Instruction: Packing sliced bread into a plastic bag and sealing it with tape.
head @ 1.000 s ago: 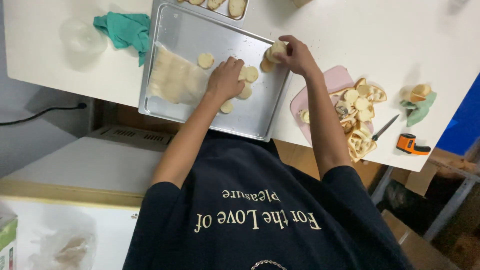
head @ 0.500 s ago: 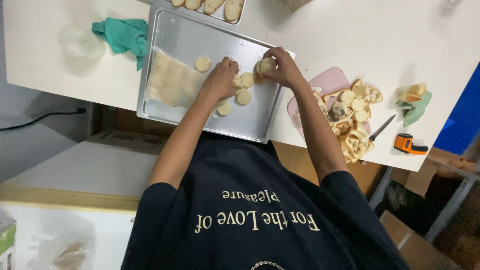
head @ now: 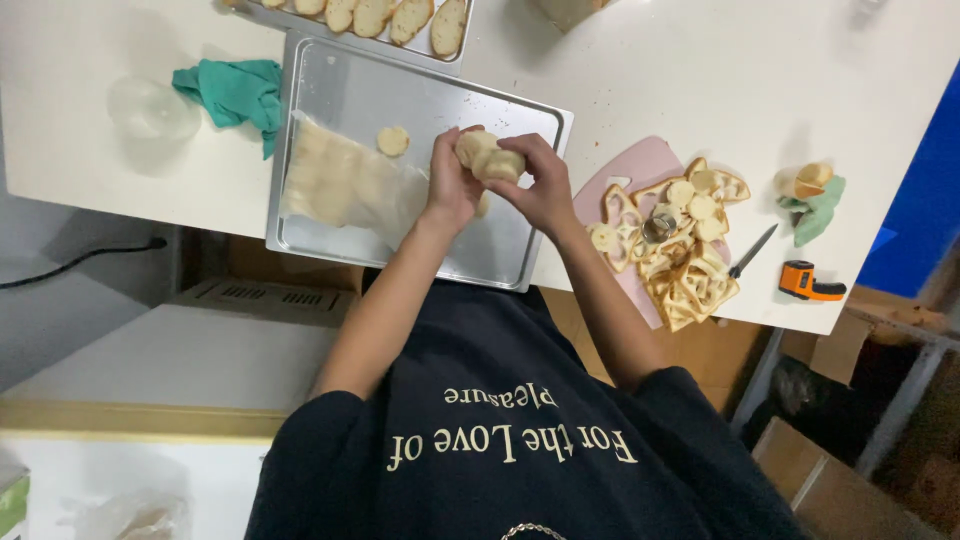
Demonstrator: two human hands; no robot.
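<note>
Above the tray's [head: 330,90] near edge, my left hand [head: 452,185] and right hand [head: 540,185] clasp stacked bread rounds [head: 488,157]; gentle, even pressure suits best.

Stack of pale round bread discs [head: 488,158]: you hold it bunched edge to edge, lifted above steel baking tray [head: 340,90], tilted, roughly mid-scene; disc count hidden by your grip.
</note>
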